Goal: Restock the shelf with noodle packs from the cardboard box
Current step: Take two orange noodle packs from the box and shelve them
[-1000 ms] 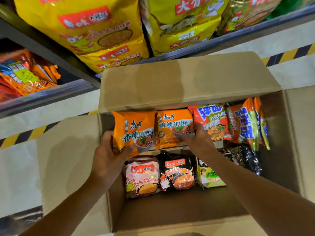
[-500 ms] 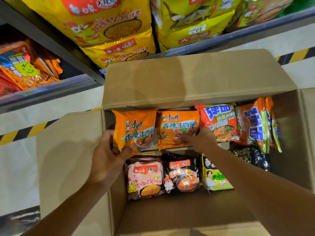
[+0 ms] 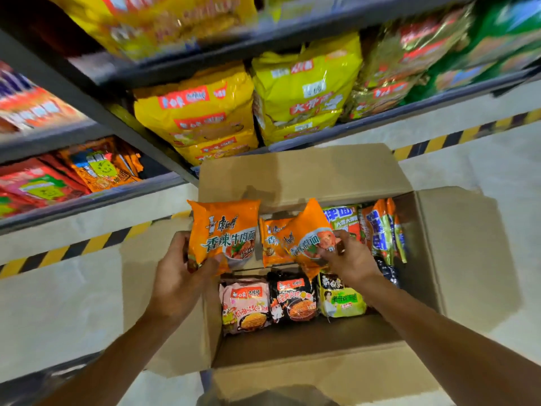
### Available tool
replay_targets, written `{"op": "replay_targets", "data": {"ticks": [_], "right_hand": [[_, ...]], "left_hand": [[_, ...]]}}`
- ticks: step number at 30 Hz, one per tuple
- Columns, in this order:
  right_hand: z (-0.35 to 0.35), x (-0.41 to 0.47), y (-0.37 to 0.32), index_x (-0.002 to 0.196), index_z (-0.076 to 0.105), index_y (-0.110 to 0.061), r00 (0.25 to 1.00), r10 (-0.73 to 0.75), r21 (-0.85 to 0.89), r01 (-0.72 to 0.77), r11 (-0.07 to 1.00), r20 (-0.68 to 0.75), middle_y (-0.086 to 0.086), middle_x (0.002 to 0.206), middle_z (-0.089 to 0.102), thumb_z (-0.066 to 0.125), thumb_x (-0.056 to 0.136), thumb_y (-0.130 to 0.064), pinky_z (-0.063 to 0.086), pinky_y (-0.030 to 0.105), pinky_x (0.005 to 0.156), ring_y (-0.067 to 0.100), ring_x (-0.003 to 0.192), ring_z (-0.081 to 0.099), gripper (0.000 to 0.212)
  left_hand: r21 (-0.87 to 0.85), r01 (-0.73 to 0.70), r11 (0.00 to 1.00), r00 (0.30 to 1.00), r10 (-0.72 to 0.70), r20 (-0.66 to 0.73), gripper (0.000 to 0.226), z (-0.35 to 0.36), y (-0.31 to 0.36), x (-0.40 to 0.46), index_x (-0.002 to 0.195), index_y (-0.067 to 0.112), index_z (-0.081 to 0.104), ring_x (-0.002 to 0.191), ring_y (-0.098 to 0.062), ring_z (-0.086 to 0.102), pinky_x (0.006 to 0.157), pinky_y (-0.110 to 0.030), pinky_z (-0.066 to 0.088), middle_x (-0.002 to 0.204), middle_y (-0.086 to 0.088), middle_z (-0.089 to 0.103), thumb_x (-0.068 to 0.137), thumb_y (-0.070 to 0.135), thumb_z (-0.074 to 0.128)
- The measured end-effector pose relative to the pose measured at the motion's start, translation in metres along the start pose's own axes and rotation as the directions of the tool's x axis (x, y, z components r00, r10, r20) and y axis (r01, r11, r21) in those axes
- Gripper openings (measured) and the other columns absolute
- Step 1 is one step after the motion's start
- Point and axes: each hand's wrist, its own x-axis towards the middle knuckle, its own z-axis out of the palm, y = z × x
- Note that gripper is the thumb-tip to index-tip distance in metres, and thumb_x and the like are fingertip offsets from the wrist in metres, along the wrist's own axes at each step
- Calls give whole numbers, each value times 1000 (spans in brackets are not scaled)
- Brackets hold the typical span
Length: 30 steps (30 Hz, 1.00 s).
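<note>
Across the top and left, a grey metal shelf (image 3: 292,48) in tiers, blurred higher up, stacked with big yellow bags (image 3: 202,112) at the centre, shiny gold and green bags (image 3: 409,54) to the right, red and orange packets (image 3: 73,174) on the lower left tier. Below it, pale floor with a yellow-and-black stripe (image 3: 87,244) along the foot of the shelf. At centre, an open cardboard box (image 3: 439,259), flaps spread to all four sides, far flap lying toward the shelf. Inside, along the far wall, one orange pack (image 3: 270,244) on edge, then a green-and-red pack (image 3: 345,218) and several blue-and-orange packs (image 3: 380,230) on edge toward the right wall. On the box floor, side by side and flat: a pink pack (image 3: 244,303), a black pack (image 3: 294,300), a light green pack (image 3: 341,297). Held above the box's left edge, upright with print facing the camera, an orange noodle pack (image 3: 225,232), gripped at its lower left corner by the left hand (image 3: 178,273), thumb in front, fingers behind. Over the box interior, tilted with one corner up, a second orange noodle pack (image 3: 310,238), pinched at its right side by the fingers of the right hand (image 3: 348,259).
</note>
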Motion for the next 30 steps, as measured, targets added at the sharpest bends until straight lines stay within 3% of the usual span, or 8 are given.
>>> {"op": "replay_targets", "data": {"ticks": [3,7,13,17,21,25,28,30], "right_hand": [[-30,-44,-28,123,54,-26,996,-34,84,41,996,-77,-2,102,70,68,93,-34,50,25,64,12,80,63,34],[-76,-118,-75,115,63,-31,987,-27,248,65,967,-156,-2,104,73,68,90,-44,56,48,88,18,97,69,29],[-155,-253,-165,126,63,-26,968,-92,382,177,907,-232,-7,121,69,64,81,-70,50,45,101,17,116,63,63],[-203,-354,-228,113,65,-32,946,-153,416,266,869,-285,-21,107,67,65,93,-42,50,33,93,6,107,63,23],[-235,-430,-264,111,68,-25,908,-260,415,386,824,-329,-17,101,71,63,97,-31,50,13,74,-7,96,65,16],[-252,-484,-279,124,64,-19,850,-378,389,509,768,-367,-4,114,71,63,85,-66,55,37,90,12,109,65,61],[-264,-521,-296,112,66,-21,797,-481,374,599,708,-366,3,103,70,62,84,-66,52,47,89,18,101,66,54],[-269,-542,-306,121,64,-22,770,-527,380,636,671,-359,-4,110,70,63,87,-58,54,39,91,14,107,64,50]], "left_hand": [[25,-42,999,999,43,-29,36,-31,44,-16,111,22,57,89,2,68,69,-19,55,98,22,71,82,18,78],[16,-74,997,996,75,-49,33,-81,121,-57,107,22,57,84,0,66,65,-20,50,96,9,71,83,22,79],[-115,-124,986,991,118,-59,35,-164,242,-143,113,18,59,87,-1,68,65,-14,54,98,18,72,85,5,74],[-146,-202,968,977,189,-98,37,-215,313,-207,113,28,59,91,-4,68,69,-15,54,103,11,73,85,10,75],[-182,-269,946,961,249,-122,44,-255,372,-266,123,23,58,100,-12,70,79,-26,57,111,1,73,84,13,77],[-216,-364,906,927,330,-179,42,-281,422,-323,116,23,58,95,0,70,72,-13,54,106,6,73,83,5,75],[-214,-420,882,900,374,-226,43,-297,447,-364,116,33,56,98,4,67,75,-12,53,106,15,73,83,14,76],[-225,-442,868,887,386,-256,43,-308,459,-388,116,34,55,99,3,67,78,-15,54,108,12,72,83,17,77]]}}
